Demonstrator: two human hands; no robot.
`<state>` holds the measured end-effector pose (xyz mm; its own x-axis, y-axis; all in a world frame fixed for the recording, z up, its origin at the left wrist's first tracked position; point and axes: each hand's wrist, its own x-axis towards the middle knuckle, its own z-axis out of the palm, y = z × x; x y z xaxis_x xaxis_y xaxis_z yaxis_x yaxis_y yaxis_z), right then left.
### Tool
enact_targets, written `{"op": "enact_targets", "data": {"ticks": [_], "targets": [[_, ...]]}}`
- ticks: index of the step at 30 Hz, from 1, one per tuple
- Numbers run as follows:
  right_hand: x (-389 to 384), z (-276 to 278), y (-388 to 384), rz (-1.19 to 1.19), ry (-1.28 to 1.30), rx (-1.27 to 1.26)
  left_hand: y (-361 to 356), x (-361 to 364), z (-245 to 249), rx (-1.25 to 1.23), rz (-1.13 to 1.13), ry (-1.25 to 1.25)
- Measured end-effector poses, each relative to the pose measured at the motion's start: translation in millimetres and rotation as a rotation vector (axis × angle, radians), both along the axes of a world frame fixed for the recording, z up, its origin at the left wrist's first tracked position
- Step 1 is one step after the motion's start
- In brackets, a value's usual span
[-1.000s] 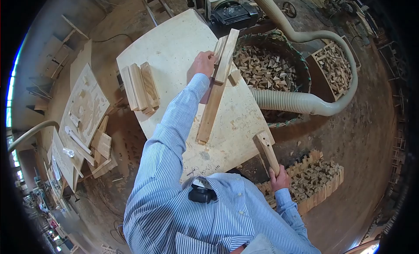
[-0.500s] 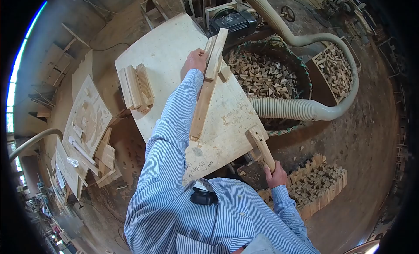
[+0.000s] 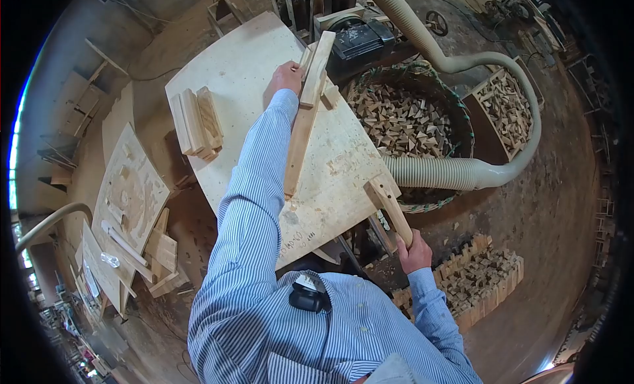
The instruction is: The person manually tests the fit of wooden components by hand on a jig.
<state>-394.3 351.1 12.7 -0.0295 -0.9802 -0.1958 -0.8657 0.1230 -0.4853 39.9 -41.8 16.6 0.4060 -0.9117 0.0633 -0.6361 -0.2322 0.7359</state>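
Observation:
My left hand (image 3: 288, 76) reaches far over a pale plywood table (image 3: 251, 60). Its fingers are closed around a short wooden strip (image 3: 307, 56), which lies beside a longer wooden block (image 3: 319, 70). Beneath these, a brown wooden rail (image 3: 301, 149) runs along the tabletop. At the table's near right corner, my right hand (image 3: 415, 252) is wrapped around the end of a wooden handle (image 3: 395, 212). A stack of wooden strips (image 3: 195, 123) lies on the table's left side. My left fingertips are partly hidden.
A large basket of wood offcuts (image 3: 403, 116) stands right of the table, near a dark motor (image 3: 360, 44). A ribbed hose (image 3: 436, 173) crosses the basket's near side. Stacked wood blocks (image 3: 479, 278) sit on the floor at lower right. Sawdust-covered boards (image 3: 132, 186) lie at left.
The table, with its rail and handle, has shifted away from me and slightly left relative to the basket. Both hands have moved along with it, keeping their grips.

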Motion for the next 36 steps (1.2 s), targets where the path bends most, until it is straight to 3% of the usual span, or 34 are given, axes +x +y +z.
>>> {"op": "enact_targets", "data": {"ticks": [15,23,27,30,32,36], "targets": [[9.5,7.0,-2.4,-0.012,0.006,-0.058,-18.0,17.5,-23.6,-0.076,-0.034,-0.082],[-18.3,-4.4,33.2,-0.023,-0.012,-0.034,20.3,-1.8,-25.7,-0.03,-0.113,0.087],[-31.3,-4.5,49.5,0.005,-0.03,-0.063,47.0,-15.8,-36.2,-0.126,-0.08,-0.028],[-44.7,-10.6,61.9,0.011,-0.001,-0.05,59.2,-33.1,-37.5,-0.121,-0.068,0.103],[-50.6,-11.3,70.3,-0.022,-0.019,-0.07,75.2,-44.5,-25.8,-0.344,0.072,-0.271],[-66.2,-19.6,87.5,-0.019,-0.017,-0.07,108.7,-61.4,-10.7,-0.314,-0.054,-0.416]]}}
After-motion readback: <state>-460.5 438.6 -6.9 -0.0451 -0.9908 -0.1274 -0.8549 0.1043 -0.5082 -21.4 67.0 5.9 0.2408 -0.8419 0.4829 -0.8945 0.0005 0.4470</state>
